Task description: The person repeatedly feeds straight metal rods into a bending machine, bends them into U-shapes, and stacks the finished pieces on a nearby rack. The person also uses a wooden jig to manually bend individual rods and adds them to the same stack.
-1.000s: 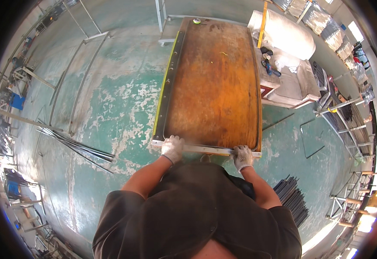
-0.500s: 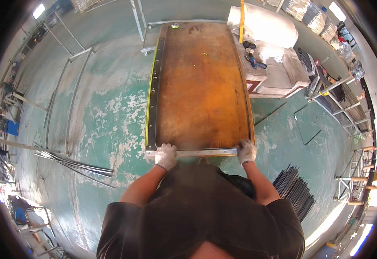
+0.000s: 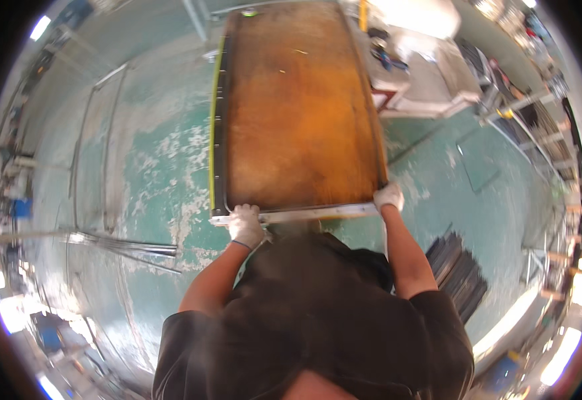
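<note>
In front of me is a long table [image 3: 297, 133] with a worn, rust-brown top. A thin dark rod [image 3: 379, 133] runs along the right side of this top, and a similar line runs down the left beside a dark strip with holes [image 3: 219, 147]. A pale metal bar [image 3: 321, 213] forms the near edge. My left hand [image 3: 245, 225], in a white knit glove, is closed over this edge near the left corner. At the right corner, my gloved right hand [image 3: 389, 197] is closed like a fist. What lies under the fingers of either hand is hidden and blurred.
A pale sofa [image 3: 431, 73] with a blue-and-black power tool [image 3: 389, 60] stands beyond the table's right side. Dark bars [image 3: 457, 273] lie bundled on the floor at right, metal tubes [image 3: 127, 245] at left. A metal rack [image 3: 524, 127] stands farther right.
The view has shifted, so the table sits higher and slightly left. My right hand has moved outward around the right corner; my left hand stays at the near-left edge.
</note>
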`<state>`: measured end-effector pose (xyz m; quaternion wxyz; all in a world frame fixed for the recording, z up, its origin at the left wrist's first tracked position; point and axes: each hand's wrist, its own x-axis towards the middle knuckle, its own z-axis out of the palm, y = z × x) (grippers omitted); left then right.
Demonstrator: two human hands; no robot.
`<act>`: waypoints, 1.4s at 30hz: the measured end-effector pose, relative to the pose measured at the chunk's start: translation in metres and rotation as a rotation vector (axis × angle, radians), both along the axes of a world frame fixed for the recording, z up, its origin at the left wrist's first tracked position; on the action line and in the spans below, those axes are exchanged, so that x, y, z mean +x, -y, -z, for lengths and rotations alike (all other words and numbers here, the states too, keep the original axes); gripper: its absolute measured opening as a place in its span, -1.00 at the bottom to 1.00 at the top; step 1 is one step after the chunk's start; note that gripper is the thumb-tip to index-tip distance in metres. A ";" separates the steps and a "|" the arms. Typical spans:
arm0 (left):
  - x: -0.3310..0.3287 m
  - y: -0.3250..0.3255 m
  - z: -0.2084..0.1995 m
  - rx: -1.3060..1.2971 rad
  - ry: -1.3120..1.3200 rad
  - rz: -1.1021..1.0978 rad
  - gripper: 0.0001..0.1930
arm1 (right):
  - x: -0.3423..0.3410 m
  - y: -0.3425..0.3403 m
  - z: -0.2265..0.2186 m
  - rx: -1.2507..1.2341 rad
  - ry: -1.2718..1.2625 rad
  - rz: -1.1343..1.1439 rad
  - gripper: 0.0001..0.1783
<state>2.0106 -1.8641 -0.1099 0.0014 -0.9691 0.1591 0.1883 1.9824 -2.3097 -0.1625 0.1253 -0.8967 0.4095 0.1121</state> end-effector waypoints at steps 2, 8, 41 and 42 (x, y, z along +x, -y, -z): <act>0.003 0.001 -0.001 0.055 -0.041 -0.034 -0.72 | 0.012 0.018 0.004 0.123 -0.025 -0.095 -0.52; 0.013 0.008 -0.009 -0.038 -0.025 -0.113 -0.70 | 0.020 0.024 -0.011 0.981 0.629 0.454 -0.53; -0.392 -0.480 -0.145 -0.221 1.217 -0.929 -0.76 | -0.034 -0.631 -0.157 1.227 0.486 -0.593 -0.74; -0.395 -0.497 -0.157 -0.181 1.267 -0.914 -0.75 | -0.034 -0.655 -0.159 1.236 0.415 -0.621 -0.76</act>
